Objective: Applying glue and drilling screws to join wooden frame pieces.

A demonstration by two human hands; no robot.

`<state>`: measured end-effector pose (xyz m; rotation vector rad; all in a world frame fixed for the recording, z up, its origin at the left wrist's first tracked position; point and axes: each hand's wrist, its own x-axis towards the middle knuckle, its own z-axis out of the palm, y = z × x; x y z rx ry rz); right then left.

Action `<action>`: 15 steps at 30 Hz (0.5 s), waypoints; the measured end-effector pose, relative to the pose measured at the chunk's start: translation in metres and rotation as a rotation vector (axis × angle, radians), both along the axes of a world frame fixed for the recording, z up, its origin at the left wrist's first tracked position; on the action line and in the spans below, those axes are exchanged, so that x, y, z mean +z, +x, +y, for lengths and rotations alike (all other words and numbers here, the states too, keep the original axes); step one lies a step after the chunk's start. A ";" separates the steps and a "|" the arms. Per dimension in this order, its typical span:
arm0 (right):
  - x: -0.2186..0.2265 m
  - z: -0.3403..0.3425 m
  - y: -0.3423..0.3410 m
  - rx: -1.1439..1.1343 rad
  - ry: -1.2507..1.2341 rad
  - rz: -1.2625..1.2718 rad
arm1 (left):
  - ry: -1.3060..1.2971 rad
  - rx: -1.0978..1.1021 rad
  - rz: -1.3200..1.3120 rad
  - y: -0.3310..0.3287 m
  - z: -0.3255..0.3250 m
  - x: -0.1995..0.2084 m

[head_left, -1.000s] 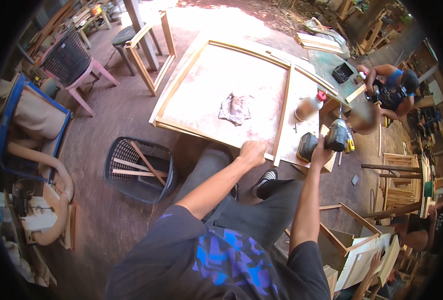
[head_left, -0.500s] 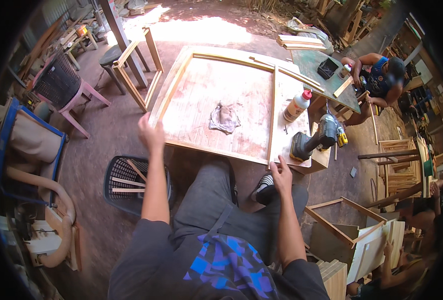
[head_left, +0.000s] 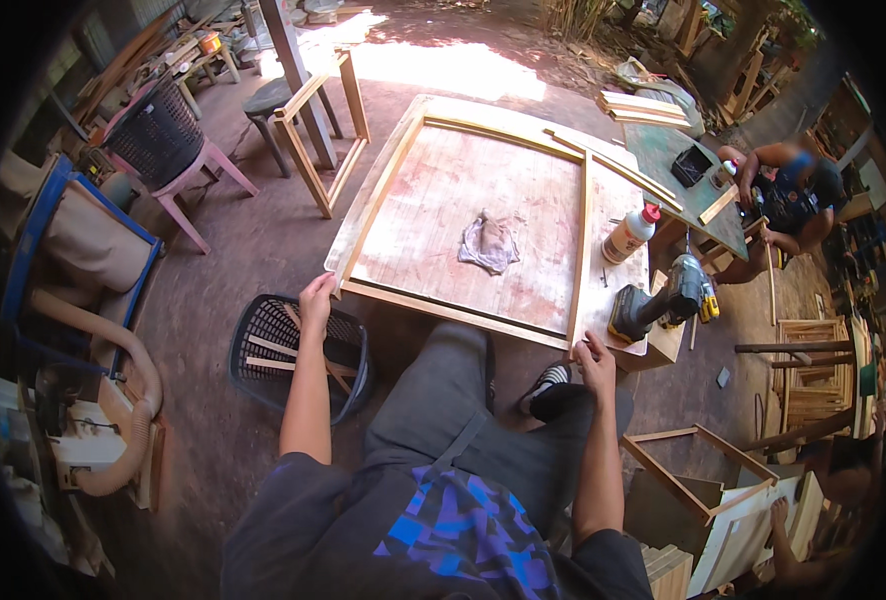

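Observation:
A rectangular wooden frame (head_left: 453,319) lies on a pale, stained board tabletop (head_left: 408,225), its near rail along the edge closest to me. At its near left corner my left hand (head_left: 315,303) is closed, fingertips pinching the wood. My right hand (head_left: 595,362) holds the near right corner between thumb and fingers. Inside the frame lies a crumpled, stained cloth (head_left: 490,243). Right of the frame stand a white glue bottle (head_left: 631,235) with a red cap and a cordless drill (head_left: 671,297). A loose wooden strip (head_left: 618,172) rests across the far right corner.
Below my left hand sits a dark plastic basket (head_left: 253,365) with wood strips. An upright wooden frame (head_left: 308,165) stands left of the table. At the right, a person (head_left: 798,195) works beside a green table (head_left: 653,150); another wooden frame (head_left: 663,470) is at lower right.
My left hand has come nearer and closed on the frame's left corner. My right hand's fingers have closed on the right corner. The whole view has shifted, moving the scene rightward and down.

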<state>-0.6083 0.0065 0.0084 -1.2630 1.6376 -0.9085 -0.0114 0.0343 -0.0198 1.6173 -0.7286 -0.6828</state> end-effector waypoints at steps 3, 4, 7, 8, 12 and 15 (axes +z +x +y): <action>-0.007 0.001 0.004 0.002 0.017 -0.142 | 0.086 -0.047 0.136 0.000 -0.001 -0.001; -0.008 0.002 0.006 -0.047 0.123 -0.247 | 0.043 -0.072 0.107 -0.001 0.000 0.001; -0.005 0.004 0.010 -0.019 0.113 -0.360 | 0.180 -0.063 0.212 -0.004 0.004 0.013; -0.004 0.004 0.011 -0.030 0.084 -0.348 | 0.170 -0.053 0.193 -0.005 0.004 0.016; -0.003 0.003 0.010 -0.097 0.060 -0.287 | 0.125 -0.021 0.202 -0.008 0.000 0.022; -0.006 0.008 0.011 -0.100 0.021 -0.258 | 0.031 0.033 0.106 -0.012 0.005 0.019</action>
